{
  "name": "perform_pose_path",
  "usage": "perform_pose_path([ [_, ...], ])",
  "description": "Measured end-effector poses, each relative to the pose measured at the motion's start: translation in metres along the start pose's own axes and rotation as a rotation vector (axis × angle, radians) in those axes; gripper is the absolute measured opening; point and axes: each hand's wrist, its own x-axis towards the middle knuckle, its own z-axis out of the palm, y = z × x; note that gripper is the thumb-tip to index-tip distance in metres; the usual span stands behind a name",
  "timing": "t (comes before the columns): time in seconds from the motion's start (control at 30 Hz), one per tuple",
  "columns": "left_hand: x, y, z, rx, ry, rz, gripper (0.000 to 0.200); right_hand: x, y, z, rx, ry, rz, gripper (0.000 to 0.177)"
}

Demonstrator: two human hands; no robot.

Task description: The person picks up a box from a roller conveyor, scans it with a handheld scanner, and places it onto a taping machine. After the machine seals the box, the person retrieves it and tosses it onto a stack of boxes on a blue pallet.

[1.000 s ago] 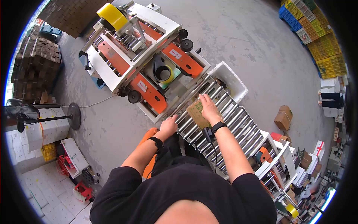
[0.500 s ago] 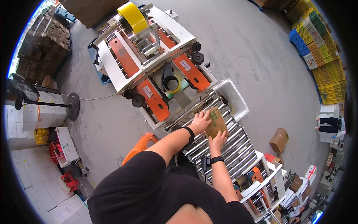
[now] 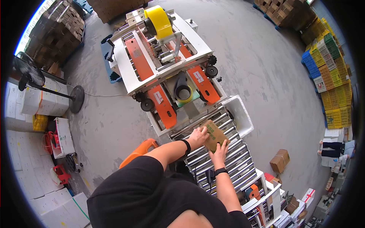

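Note:
A small brown cardboard box (image 3: 216,136) with green print lies tilted on the metal roller conveyor (image 3: 239,161). My left hand (image 3: 197,138) is at its left edge, fingers curled onto the carton. On the lower edge, my right hand (image 3: 219,152) grips it with fingers over the top. Just beyond the rollers stands a taping machine (image 3: 167,68) with orange side plates and a yellow tape roll (image 3: 158,21) on top. Another tape roll (image 3: 183,93) sits low between the plates.
A white foam bin (image 3: 243,116) adjoins the conveyor. An orange stool (image 3: 137,152) stands left of it, and a fan (image 3: 77,99) farther left. A carton (image 3: 280,161) lies on the floor at right. Stacked crates (image 3: 334,91) and a person (image 3: 336,149) are at far right.
The box has turned and shifted slightly left and down in view, with both hands still on it. My left hand's fingers are more curled. The whole view has shifted.

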Motion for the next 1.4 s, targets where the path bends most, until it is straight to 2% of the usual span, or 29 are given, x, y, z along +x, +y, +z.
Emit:
perform_pose_path([
  [0.07, -0.017, -0.002, -0.001, -0.067, 0.004, -0.011, 0.023, 0.002, -0.008, -0.008, -0.018, -0.069, -0.008, 0.062],
  [0.2, -0.048, -0.002, 0.011, -0.065, 0.090, -0.105, 0.017, -0.002, -0.020, 0.010, 0.045, 0.086, -0.017, 0.060],
  [0.37, -0.065, -0.016, 0.009, -0.125, 0.006, -0.147, 0.026, 0.008, -0.045, 0.037, 0.203, 0.160, 0.064, 0.058],
  [0.47, -0.055, -0.032, 0.006, -0.140, 0.040, -0.221, 0.029, 0.037, -0.053, 0.037, 0.238, 0.200, -0.057, 0.055],
  [0.57, -0.041, -0.051, -0.007, -0.133, 0.099, -0.332, 0.022, 0.078, -0.056, 0.039, 0.289, 0.203, -0.193, 0.054],
  [0.67, -0.031, -0.065, -0.012, -0.103, 0.121, -0.387, 0.020, 0.113, -0.069, 0.040, 0.274, 0.218, -0.229, 0.056],
  [0.7, -0.027, -0.071, -0.011, -0.084, 0.136, -0.390, 0.025, 0.120, -0.077, 0.037, 0.272, 0.212, -0.214, 0.055],
  [0.8, -0.018, -0.084, -0.009, -0.074, 0.208, -0.544, 0.034, 0.146, -0.091, 0.034, 0.264, 0.152, -0.365, 0.055],
  [0.83, -0.017, -0.086, -0.007, -0.060, 0.173, -0.573, 0.042, 0.153, -0.098, 0.032, 0.253, 0.158, -0.419, 0.053],
  [0.93, -0.038, -0.066, -0.016, -0.176, 0.132, -0.363, 0.039, 0.164, -0.125, 0.030, 0.350, 0.243, -0.417, 0.046],
  [1.0, -0.056, -0.038, -0.025, -0.307, 0.186, -0.248, 0.033, 0.168, -0.137, 0.033, 0.439, 0.334, -0.336, 0.046],
  [1.07, -0.067, -0.024, -0.016, -0.360, -0.029, -0.242, 0.023, 0.162, -0.134, 0.034, 0.485, 0.396, -0.239, 0.048],
  [1.1, -0.071, -0.024, -0.025, -0.429, -0.096, -0.279, 0.024, 0.158, -0.126, 0.035, 0.456, 0.444, -0.210, 0.048],
  [1.2, -0.076, -0.045, -0.027, -0.517, -0.384, -0.452, 0.021, 0.130, -0.084, 0.036, 0.394, 0.400, -0.163, 0.047],
  [1.33, -0.101, -0.091, -0.007, -0.502, -0.531, -0.582, 0.027, 0.061, 0.001, 0.049, 0.078, 0.203, -0.043, 0.048],
  [1.4, -0.129, -0.111, 0.005, -0.500, -0.550, -0.751, 0.029, 0.015, 0.036, 0.044, -0.071, 0.069, 0.056, 0.047],
])
